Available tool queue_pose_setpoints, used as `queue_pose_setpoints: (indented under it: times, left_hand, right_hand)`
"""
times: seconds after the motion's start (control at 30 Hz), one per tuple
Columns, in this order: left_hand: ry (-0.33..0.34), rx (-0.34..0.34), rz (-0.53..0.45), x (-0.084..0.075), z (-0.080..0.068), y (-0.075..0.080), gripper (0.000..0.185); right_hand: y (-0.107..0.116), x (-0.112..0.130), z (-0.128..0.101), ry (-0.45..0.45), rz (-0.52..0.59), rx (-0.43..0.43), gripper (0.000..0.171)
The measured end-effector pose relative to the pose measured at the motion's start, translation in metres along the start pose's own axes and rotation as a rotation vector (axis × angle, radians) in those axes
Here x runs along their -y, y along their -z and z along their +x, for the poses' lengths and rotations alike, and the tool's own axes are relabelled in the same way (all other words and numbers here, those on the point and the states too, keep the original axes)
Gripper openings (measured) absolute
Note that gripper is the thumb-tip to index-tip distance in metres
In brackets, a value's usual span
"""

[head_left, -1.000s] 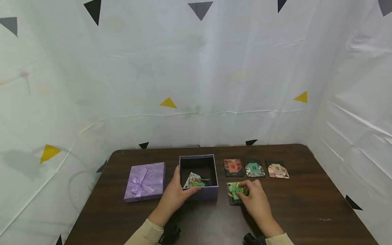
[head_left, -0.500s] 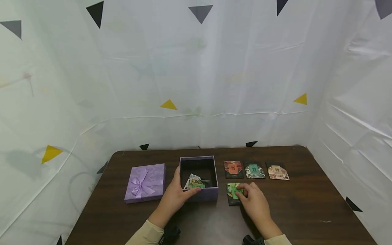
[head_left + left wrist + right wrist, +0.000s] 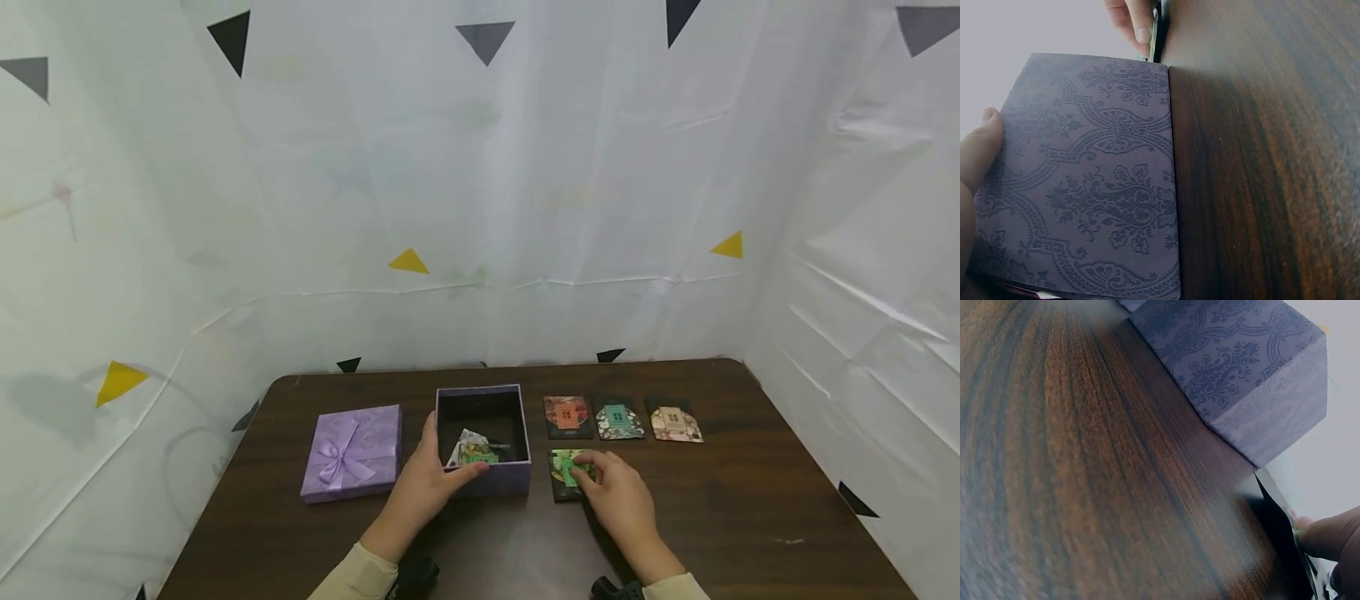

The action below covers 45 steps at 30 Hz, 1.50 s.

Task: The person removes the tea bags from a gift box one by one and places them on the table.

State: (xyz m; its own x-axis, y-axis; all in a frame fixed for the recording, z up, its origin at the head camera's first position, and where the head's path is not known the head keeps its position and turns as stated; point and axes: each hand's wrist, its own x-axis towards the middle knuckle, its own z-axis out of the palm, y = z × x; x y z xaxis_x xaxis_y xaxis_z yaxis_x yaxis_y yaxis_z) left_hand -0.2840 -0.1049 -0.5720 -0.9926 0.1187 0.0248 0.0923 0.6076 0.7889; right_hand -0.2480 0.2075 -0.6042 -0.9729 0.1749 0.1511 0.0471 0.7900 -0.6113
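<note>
— What is held by the left hand [image 3: 425, 492]?

— The open purple box [image 3: 483, 479] is gripped at its near left corner: the fingers are curled round the front wall, and the thumb [image 3: 982, 147] is pressed flat against the patterned side. A small packet [image 3: 472, 451] with green print is seen lying inside the box.

— And the right hand [image 3: 618, 500]?

— It is laid on a green packet [image 3: 567, 471] just right of the box. The packet's near edge is pinched by the fingertips [image 3: 1325, 537] and tilted up off the table [image 3: 750, 517] (best seen from the right wrist, where the dark edge is raised above the wood).

— What else is set out?

— Three more packets are lined up behind the green one: an orange packet [image 3: 567, 415], a teal packet [image 3: 618, 418] and a beige packet [image 3: 675, 422], all lying flat and just beside one another. A purple lid [image 3: 351, 452] with a ribbon bow is placed left of the box, near it but apart. White sheeting [image 3: 480, 208] with scattered triangles is hung round the table.
</note>
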Motion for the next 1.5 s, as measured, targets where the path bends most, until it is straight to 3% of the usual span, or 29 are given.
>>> queue_pose_setpoints:
  times: [0.3,0.5,0.63,0.8,0.93,1.07,1.3,1.5]
  left_hand:
    - [-0.002,0.000,-0.009,0.001,-0.001,-0.001,0.132]
    - [-0.001,0.004,-0.013,0.000,-0.001,-0.002,0.132]
    - [0.002,0.006,-0.019,-0.001,0.000,-0.001,0.133]
    - [0.003,0.005,-0.016,-0.001,0.000,-0.002,0.133]
    - [0.006,0.013,-0.014,-0.002,0.000,-0.003,0.134]
    - [0.005,0.007,-0.001,-0.002,0.000,-0.003,0.134]
    - [0.004,0.004,-0.006,-0.003,-0.001,0.000,0.133]
    - [-0.025,-0.006,-0.041,-0.003,0.000,0.002,0.131]
  right_hand:
    - [-0.001,0.000,-0.002,-0.004,-0.004,-0.027,0.018]
    - [0.001,-0.002,-0.003,-0.051,0.114,-0.089,0.006]
    - [0.002,-0.004,-0.002,-0.083,0.178,-0.098,0.007]
    - [0.003,-0.004,0.000,-0.078,0.156,-0.070,0.009]
    - [0.009,0.001,-0.001,-0.055,0.240,-0.116,0.010]
    - [0.022,0.020,-0.002,-0.002,0.320,-0.127,0.014]
    - [0.049,0.074,0.000,0.134,0.441,-0.083,0.006]
    - [0.052,0.114,0.011,0.204,0.598,0.055,0.008]
